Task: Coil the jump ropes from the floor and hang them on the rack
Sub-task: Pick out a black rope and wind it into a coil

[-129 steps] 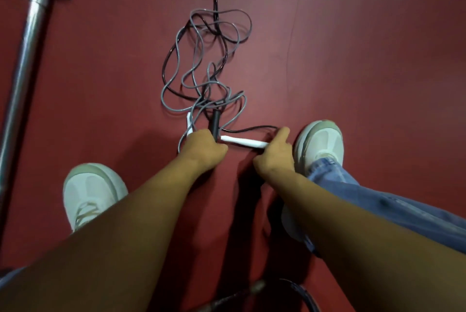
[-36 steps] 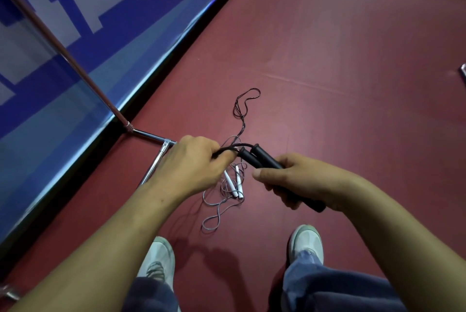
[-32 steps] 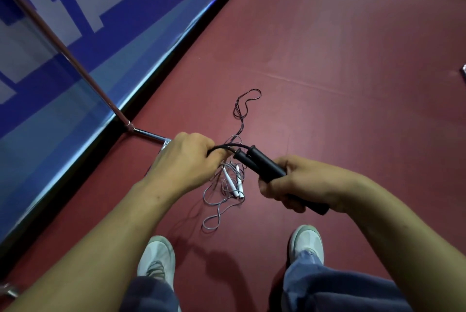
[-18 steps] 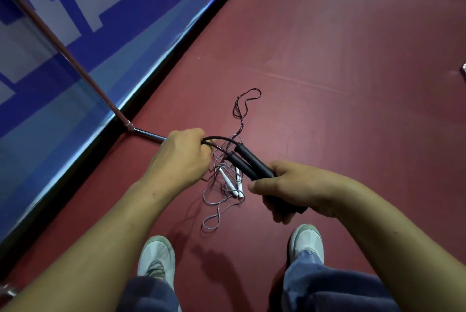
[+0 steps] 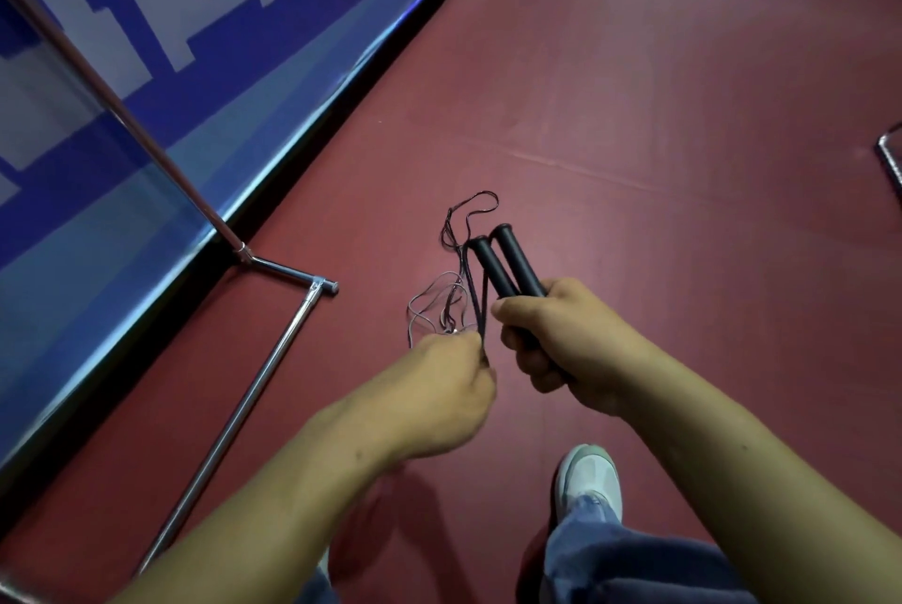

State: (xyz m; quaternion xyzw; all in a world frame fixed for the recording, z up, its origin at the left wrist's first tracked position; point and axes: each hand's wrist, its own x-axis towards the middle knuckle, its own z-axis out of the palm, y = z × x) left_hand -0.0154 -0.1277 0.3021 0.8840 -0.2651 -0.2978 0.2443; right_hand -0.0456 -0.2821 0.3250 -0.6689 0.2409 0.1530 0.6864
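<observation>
The right hand point(image 5: 571, 349) grips the 2 black handles point(image 5: 507, 261) side by side, while the left hand point(image 5: 449, 388) pinches their black cord point(image 5: 476, 305) just beside it, above the grey rope point(image 5: 429, 305) tangled on the red floor point(image 5: 659, 164) near the metal rack point(image 5: 273, 359).

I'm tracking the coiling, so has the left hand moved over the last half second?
Yes. The left hand has drawn back toward the person and to the right, away from the rack's corner joint, gripping the black rope.
</observation>
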